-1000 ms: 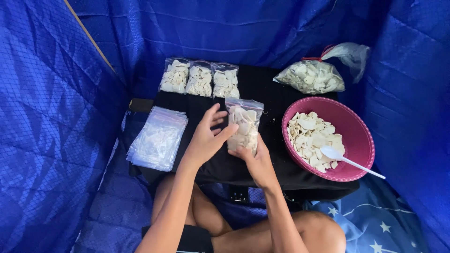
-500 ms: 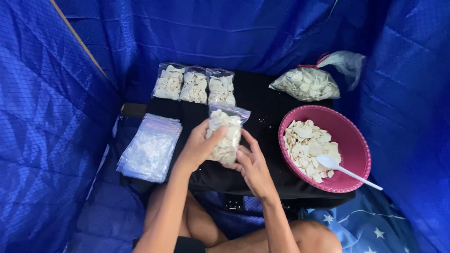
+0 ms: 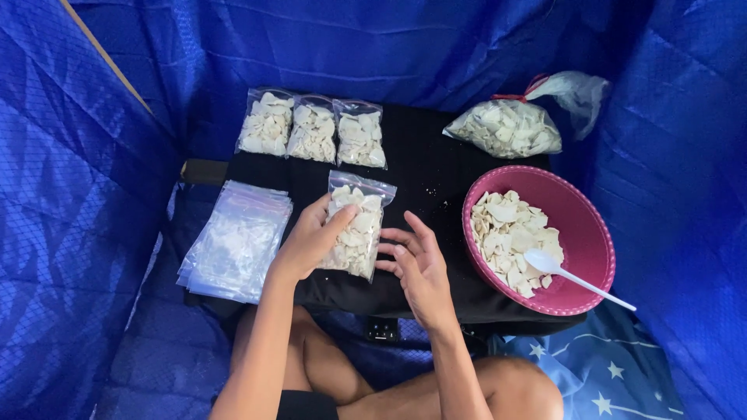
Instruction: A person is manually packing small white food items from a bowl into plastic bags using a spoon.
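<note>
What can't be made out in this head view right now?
- Filled bag: left side covered by the left hand; whether its top is sealed is too small to tell.
- Right hand: palm faces down, hidden.
- Spoon: bowl sunk in the chips in the pink bowl.
- Black surface: near edge hidden by arms.

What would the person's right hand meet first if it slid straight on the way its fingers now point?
The right hand points up and left, so it would probably first meet the filled bag that the left hand holds on the black board. The fingertips already look close to its edge.
</note>
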